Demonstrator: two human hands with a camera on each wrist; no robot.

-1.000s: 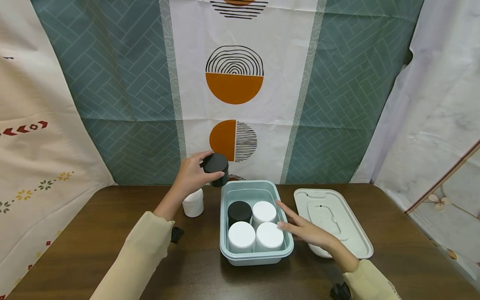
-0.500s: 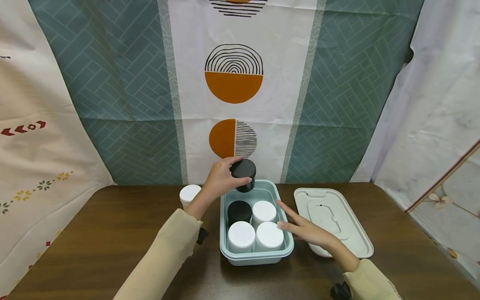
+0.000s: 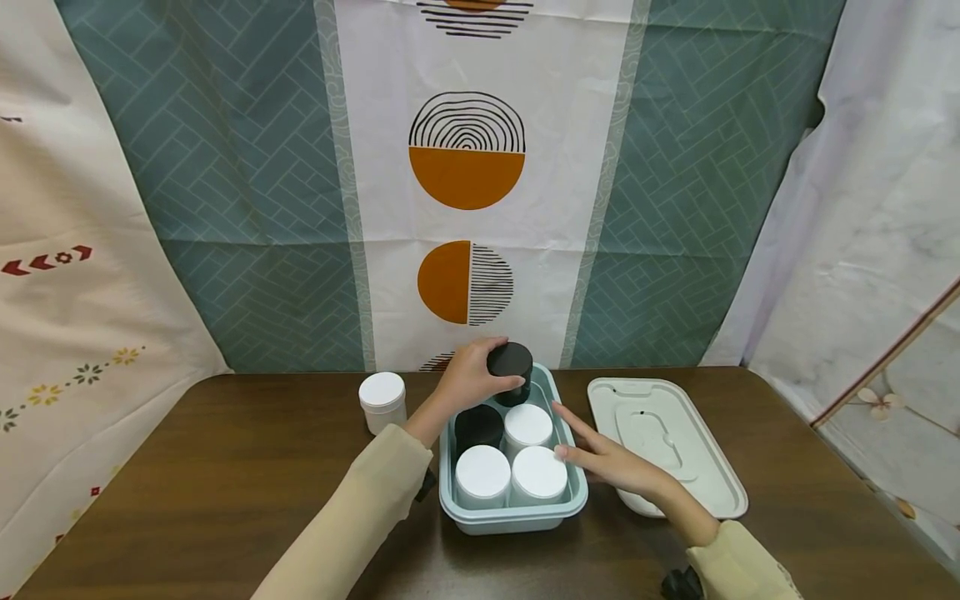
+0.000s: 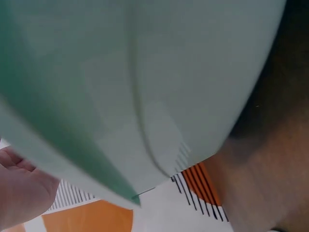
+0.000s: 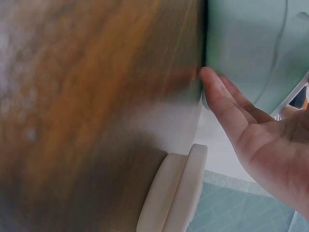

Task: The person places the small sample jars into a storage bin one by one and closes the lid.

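Note:
In the head view my left hand [image 3: 471,377] grips a black jar [image 3: 512,363] over the far right corner of a light blue plastic box [image 3: 513,522]. Inside the box stand another black jar [image 3: 478,425] and several white-lidded jars [image 3: 538,473]. My right hand [image 3: 611,458] rests along the box's right side, its fingers extended. The right wrist view has that hand's fingertips [image 5: 210,79] against the box's outer wall [image 5: 246,34]. Only part of my left hand [image 4: 26,191] appears in the left wrist view, where the box's wall [image 4: 174,87] fills most of the picture.
A white jar [image 3: 383,400] stands on the brown wooden table [image 3: 225,483], left of the box. The box's off-white lid [image 3: 675,442] lies flat to the right, behind my right forearm. A patterned curtain [image 3: 262,192] hangs at the table's back edge.
My left hand has carried the black jar rightward from above the white jar to the far end of the box, and lowered it. The right hand has stayed in place.

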